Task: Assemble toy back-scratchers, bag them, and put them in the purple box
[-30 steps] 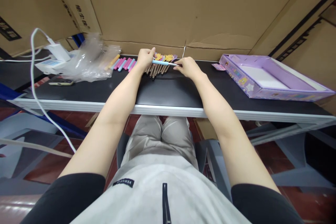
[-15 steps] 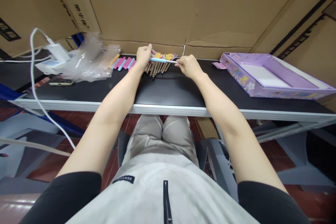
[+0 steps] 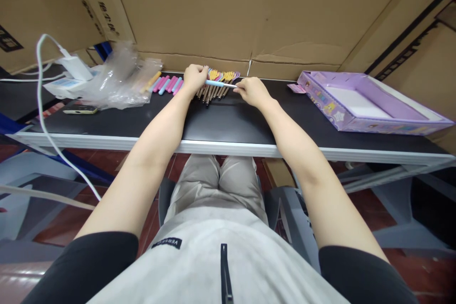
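Note:
My left hand (image 3: 195,79) is closed around the light-blue handle of a slim back scratcher (image 3: 215,83), held level above the table. Its silver rod runs right into the closed fingertips of my right hand (image 3: 251,90), which hide that end. Just behind and below lies a pile of back scratchers (image 3: 213,94) with brownish rods, dark ends and claw-shaped heads in yellow, pink and purple. Left of my left hand are several loose pink and blue handles (image 3: 166,84) in a row, with a yellow one (image 3: 154,80) beside them, partly under plastic.
Crumpled clear plastic bags (image 3: 121,80) lie left, near a phone-like device (image 3: 80,108) and a white charger (image 3: 75,67) with its cable. At right stands a shallow purple box (image 3: 351,121), beside a small pink card (image 3: 296,88). Cardboard (image 3: 213,9) walls the table's back.
Both hands keep their hold on the back scratcher, which has dipped very slightly. The whole view has shifted a little; nothing on the table has visibly moved.

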Available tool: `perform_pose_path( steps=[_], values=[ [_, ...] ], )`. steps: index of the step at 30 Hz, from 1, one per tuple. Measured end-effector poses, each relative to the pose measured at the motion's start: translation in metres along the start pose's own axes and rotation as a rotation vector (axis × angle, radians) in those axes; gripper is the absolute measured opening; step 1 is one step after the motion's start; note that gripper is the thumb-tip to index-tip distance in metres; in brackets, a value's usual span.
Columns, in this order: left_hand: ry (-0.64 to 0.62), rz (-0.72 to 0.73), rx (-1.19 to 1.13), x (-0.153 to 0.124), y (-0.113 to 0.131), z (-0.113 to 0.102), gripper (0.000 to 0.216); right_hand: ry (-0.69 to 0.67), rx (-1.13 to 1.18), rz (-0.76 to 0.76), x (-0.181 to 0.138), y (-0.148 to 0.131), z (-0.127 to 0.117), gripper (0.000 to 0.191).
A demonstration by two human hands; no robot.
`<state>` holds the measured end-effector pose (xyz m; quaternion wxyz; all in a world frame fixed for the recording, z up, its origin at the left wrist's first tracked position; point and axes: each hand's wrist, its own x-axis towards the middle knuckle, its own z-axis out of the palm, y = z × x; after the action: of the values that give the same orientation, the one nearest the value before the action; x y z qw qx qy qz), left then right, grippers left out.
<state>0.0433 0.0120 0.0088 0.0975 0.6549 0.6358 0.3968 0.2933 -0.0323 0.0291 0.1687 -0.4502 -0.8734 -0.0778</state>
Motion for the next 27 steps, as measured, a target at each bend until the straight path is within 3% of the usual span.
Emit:
perform_pose_path(
  steps=[4,12,19,27],
  values=[
    [-0.015,0.142,0.225,-0.011,0.009,-0.005,0.034,-0.014,-0.033,0.006,0.003,-0.010,0.003,0.035],
    [-0.185,0.385,0.279,-0.033,0.046,0.002,0.036,-0.010,-0.056,-0.021,0.003,-0.017,0.007,0.039],
    [-0.233,0.424,0.168,-0.029,0.038,0.002,0.037,-0.004,-0.066,-0.034,0.001,-0.014,0.001,0.035],
    [-0.272,0.336,0.201,-0.036,0.046,-0.014,0.034,0.053,-0.025,0.008,0.002,-0.003,0.003,0.035]
  ],
)
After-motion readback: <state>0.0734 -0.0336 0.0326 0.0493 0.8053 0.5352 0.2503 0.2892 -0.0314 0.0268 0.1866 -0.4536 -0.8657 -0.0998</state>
